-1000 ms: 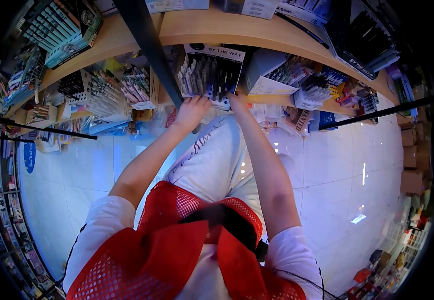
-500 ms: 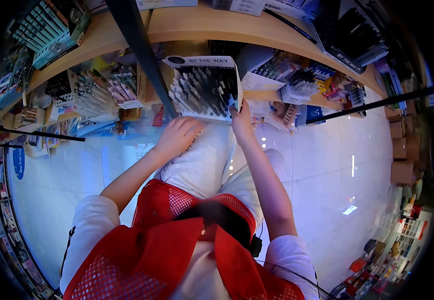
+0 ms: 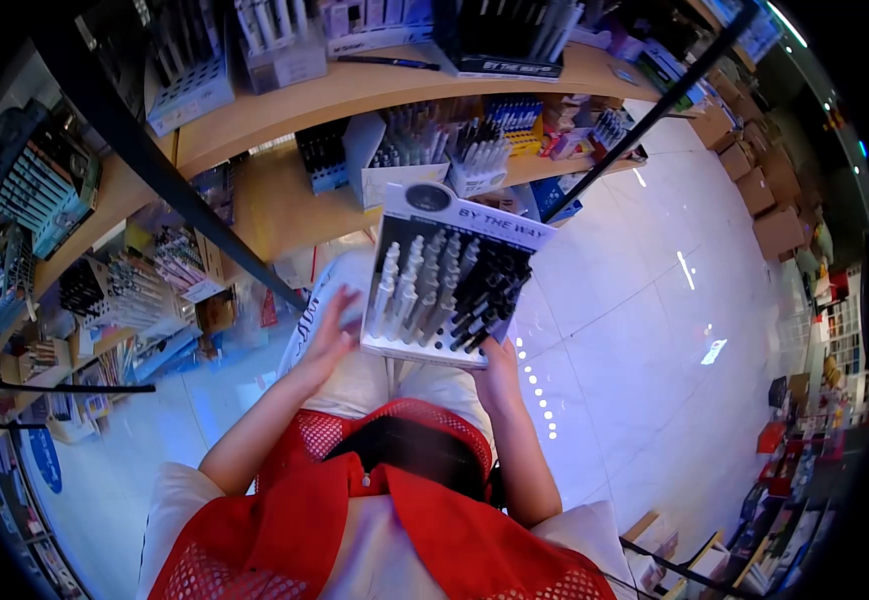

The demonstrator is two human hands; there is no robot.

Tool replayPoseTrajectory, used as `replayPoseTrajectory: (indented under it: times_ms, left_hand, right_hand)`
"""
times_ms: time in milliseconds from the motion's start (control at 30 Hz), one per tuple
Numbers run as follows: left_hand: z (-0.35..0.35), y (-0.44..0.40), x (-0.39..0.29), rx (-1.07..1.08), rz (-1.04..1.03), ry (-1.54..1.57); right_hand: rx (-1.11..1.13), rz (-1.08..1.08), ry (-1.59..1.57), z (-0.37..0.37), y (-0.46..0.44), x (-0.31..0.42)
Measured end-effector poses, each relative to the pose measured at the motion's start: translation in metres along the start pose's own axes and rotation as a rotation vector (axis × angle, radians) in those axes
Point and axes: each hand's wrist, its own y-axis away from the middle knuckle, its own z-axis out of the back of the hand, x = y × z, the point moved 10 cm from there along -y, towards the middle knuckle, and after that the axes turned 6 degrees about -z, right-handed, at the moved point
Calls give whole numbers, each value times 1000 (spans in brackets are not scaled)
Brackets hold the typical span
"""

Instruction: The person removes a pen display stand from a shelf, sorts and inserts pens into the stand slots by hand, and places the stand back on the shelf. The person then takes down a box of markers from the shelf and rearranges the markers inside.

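Note:
A display box (image 3: pixel 434 352) marked "BY THE WAY" is off the shelf, above my lap. Rows of white, grey and black pens (image 3: pixel 419 290) stand in it. My right hand (image 3: pixel 497 372) grips the box at its lower right corner, with part of the fingers hidden behind it. Beside the box's left edge is my left hand (image 3: pixel 329 340), its fingers apart and nothing in them. Whether its fingertips touch the box I cannot tell.
Wooden shelves (image 3: pixel 294 105) with other pen boxes run across the top and left. A dark metal post (image 3: pixel 164 175) slants down near my left hand, and another bar (image 3: pixel 644 125) crosses at the right. Cardboard boxes (image 3: pixel 776 230) are stacked on the right.
The display box has come off the lower shelf toward me and to the right, held in my right hand. My left hand has come away from its front edge. The view has turned right.

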Motion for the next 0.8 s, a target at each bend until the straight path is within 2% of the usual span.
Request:
replayPoseTrajectory:
  times_ms: [67, 100, 200, 233, 333, 433, 567, 667, 700, 800]
  left_hand:
    - [-24, -10, 29, 142, 100, 76]
    - [-39, -12, 21, 164, 32, 96]
    - [-66, -17, 36, 152, 185, 286]
    - [-69, -17, 43, 78, 252, 375]
    - [-81, -17, 54, 76, 258, 459]
    - [-86, -17, 52, 59, 231, 465]
    - [-86, -7, 25, -89, 148, 436]
    - [-75, -11, 8, -87, 78, 443]
    - [-65, -9, 1, -186, 77, 404]
    - [-61, -11, -36, -203, 10, 423]
  right_hand:
    - [-44, 26, 4, 14, 16, 7]
    - [-39, 2, 0, 22, 21, 6]
    - [-37, 155, 108, 43, 33, 9]
    - [-39, 150, 114, 48, 36, 7]
    - [-91, 181, 84, 58, 47, 12]
    - [-26, 104, 38, 46, 65, 21]
    - [93, 248, 68, 31, 82, 37]
    - [260, 307, 26, 21, 87, 50]
    - [298, 329, 56, 16, 90, 54]
    - [308, 385, 160, 4, 92, 63]
